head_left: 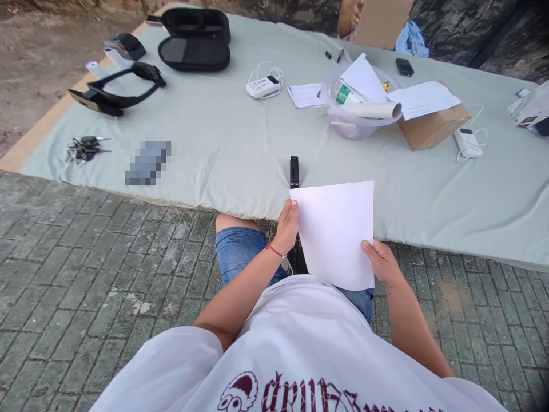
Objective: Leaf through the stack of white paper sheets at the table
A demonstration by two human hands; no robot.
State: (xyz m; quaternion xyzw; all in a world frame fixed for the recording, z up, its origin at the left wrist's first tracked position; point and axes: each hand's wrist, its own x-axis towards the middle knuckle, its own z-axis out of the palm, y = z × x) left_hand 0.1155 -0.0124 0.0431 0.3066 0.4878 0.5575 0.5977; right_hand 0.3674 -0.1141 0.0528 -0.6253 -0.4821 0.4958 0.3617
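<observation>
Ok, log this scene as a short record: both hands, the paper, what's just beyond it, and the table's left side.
Left hand: holds white paper near its upper left corner
Right hand: holds its right edge, lower down
Paper's visible side: no marks seen
Just beyond paper: small black object, perhaps a stapler
Table, left side: keys, open black case

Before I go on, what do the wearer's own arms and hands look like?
The left hand and right hand are gloveless. A thin red bracelet circles the left wrist; none shows on the right. Short white T-shirt sleeves leave the forearms bare.
</observation>
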